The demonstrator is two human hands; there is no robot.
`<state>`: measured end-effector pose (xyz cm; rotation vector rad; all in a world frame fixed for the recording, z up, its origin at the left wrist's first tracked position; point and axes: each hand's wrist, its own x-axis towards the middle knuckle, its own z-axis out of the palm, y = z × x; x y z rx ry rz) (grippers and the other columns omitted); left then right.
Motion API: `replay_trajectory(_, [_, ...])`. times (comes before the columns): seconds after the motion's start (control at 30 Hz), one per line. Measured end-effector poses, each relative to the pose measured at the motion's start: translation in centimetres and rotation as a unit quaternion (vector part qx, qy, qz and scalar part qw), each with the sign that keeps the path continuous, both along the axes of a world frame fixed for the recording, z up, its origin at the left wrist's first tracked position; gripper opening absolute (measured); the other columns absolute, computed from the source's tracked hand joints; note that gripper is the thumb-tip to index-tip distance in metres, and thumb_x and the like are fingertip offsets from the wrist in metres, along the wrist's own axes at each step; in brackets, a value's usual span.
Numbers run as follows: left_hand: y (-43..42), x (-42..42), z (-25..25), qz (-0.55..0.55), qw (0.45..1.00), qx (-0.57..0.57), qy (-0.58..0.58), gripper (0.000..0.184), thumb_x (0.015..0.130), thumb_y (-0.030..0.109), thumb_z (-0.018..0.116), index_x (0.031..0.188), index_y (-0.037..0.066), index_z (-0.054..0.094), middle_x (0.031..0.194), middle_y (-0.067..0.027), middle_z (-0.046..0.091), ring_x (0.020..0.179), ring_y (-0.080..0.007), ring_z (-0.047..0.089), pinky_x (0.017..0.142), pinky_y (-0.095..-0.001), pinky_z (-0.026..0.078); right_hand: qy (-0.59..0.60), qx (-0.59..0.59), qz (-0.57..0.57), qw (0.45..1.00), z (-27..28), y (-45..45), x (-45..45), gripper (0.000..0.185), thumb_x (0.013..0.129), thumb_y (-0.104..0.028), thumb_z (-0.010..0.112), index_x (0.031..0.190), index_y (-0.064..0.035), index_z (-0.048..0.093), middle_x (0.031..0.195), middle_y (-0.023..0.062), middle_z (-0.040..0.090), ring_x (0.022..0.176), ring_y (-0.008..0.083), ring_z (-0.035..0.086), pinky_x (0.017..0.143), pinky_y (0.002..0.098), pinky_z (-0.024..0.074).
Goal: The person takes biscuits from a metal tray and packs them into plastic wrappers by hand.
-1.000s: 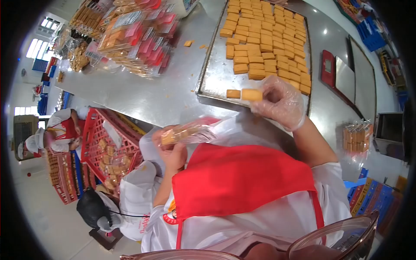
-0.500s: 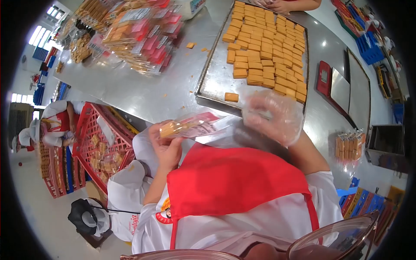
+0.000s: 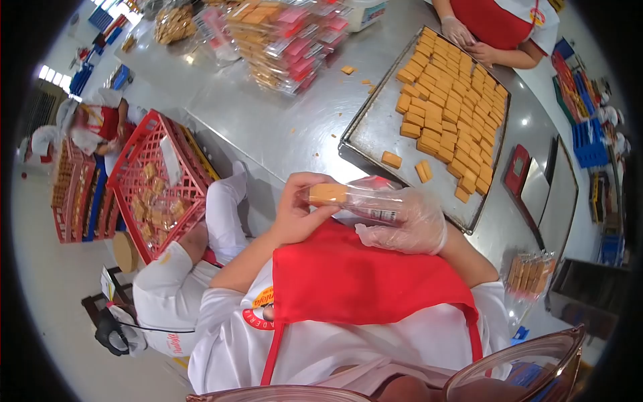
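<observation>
Plastic packet (image 3: 367, 203) held in left hand (image 3: 299, 209), gloved right hand (image 3: 410, 224) touching it

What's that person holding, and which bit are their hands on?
A clear packet with cookies inside. The left hand pinches the cookie end; the gloved right hand is at the other end, but its grip is unclear.
</observation>
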<state>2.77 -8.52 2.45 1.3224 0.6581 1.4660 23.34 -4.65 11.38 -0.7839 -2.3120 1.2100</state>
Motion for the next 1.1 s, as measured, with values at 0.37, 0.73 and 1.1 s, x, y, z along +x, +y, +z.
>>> replay_trajectory(0.37, [0.4,-0.4,2.6,-0.095,0.988,-0.125,-0.006,0.050,0.079,0.002,0.060,0.122,0.009,0.034,0.103,-0.0070,0.054,0.095,-0.0116,0.052,0.080,-0.0270,0.043,0.113,-0.389,-0.104,0.908,0.6,-0.8,-0.9,0.039,0.080,-0.016,0.061,0.117,-0.0055,0.051,0.099,0.0090,0.060,0.080,0.0119,0.059,0.070,0.0252,0.0490])
replay_trajectory(0.73, [0.9,0.2,2.4,-0.086,0.974,-0.206,-0.042,0.054,0.081,0.007,0.061,0.126,0.010,0.032,0.100,-0.0069,0.057,0.093,-0.0117,0.053,0.080,-0.0263,0.044,0.137,-0.425,-0.067,0.892,-2.9,0.3,0.3,0.048,0.087,-0.033,0.050,0.122,-0.0008,0.045,0.102,0.0083,0.057,0.082,0.0152,0.058,0.067,0.0254,0.0486])
replay_trajectory(1.1, [1.3,0.1,-0.2,-0.172,0.916,-0.317,-0.178,0.050,0.085,0.014,0.056,0.127,0.006,0.031,0.110,-0.0066,0.054,0.102,-0.0147,0.051,0.090,-0.0295,0.039,0.217,-0.541,-0.185,0.792,-2.4,0.6,-1.4,0.049,0.084,-0.038,0.053,0.115,-0.0008,0.049,0.079,0.0067,0.058,0.050,0.0095,0.048,0.040,0.0175,0.0350])
